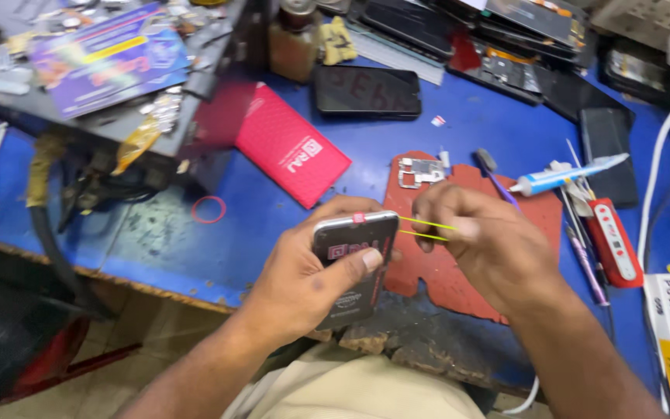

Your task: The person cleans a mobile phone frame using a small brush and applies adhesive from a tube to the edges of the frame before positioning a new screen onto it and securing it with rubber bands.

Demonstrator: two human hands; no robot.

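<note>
While the left hand [304,271] is gripping a boxed phone [353,260] upright above the blue bench [459,124], steadying it, the right hand [478,240] is pinching a yellow rubber band [424,227] — stretching it taut off the phone's side. Beneath them a red mat [436,268] is lying; a red case [288,143], a dark phone [366,91] and a glue tube [564,175] are resting beyond — near, yet apart.
</note>
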